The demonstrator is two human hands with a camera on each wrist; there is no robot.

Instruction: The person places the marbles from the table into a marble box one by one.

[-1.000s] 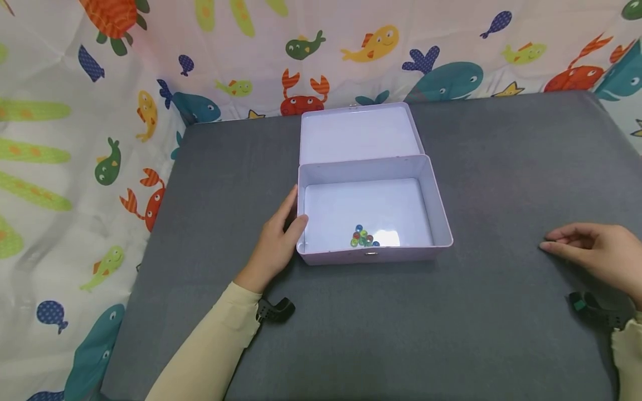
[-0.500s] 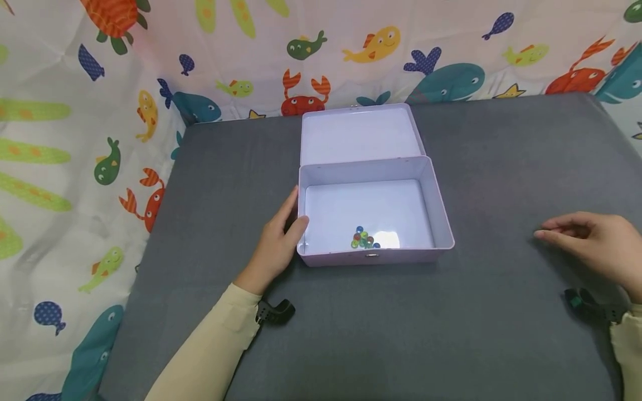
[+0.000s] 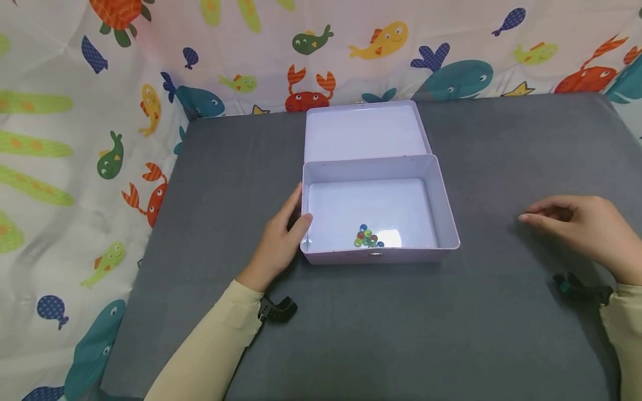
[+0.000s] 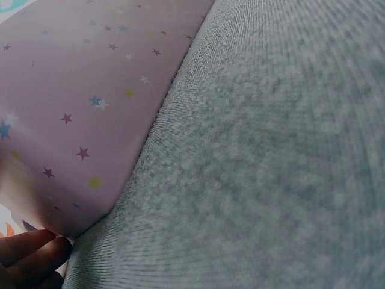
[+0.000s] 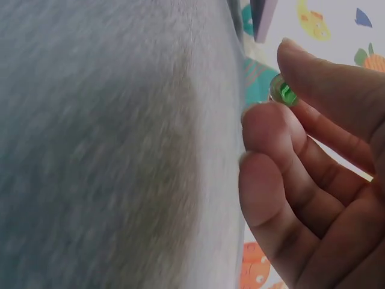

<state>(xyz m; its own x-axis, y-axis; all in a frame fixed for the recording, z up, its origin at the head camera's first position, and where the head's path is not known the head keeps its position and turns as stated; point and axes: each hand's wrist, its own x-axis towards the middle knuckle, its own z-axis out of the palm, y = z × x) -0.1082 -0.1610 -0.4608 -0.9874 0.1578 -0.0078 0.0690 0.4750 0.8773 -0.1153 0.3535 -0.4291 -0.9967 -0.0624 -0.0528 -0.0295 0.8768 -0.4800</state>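
Observation:
A lilac tin box point(image 3: 346, 258) stands on the grey cloth, its lid point(image 3: 368, 131) folded back. Several coloured glass marbles point(image 3: 368, 234) lie together inside, near the front wall. With the thumb over the rim, my left hand point(image 3: 275, 245) holds the box's left side. The left wrist view shows the star-printed outer wall point(image 4: 84, 114) with fingertips at its lower corner. To the right of the box, my right hand point(image 3: 592, 225) is above the cloth. Its thumb and finger pinch a clear and green glass marble point(image 5: 287, 94), seen in the right wrist view but hidden in the head view.
Grey cloth point(image 3: 401, 334) covers the table. A white curtain printed with sea animals point(image 3: 271, 50) hangs along the back and left edges. A dark wrist strap point(image 3: 278, 309) sits at the left sleeve, and another dark strap point(image 3: 582, 287) at the right.
My right hand has moved left and slightly away from me, closer to the box. The left hand keeps its hold on the box, and the marbles inside lie as before. The head view has shifted slightly.

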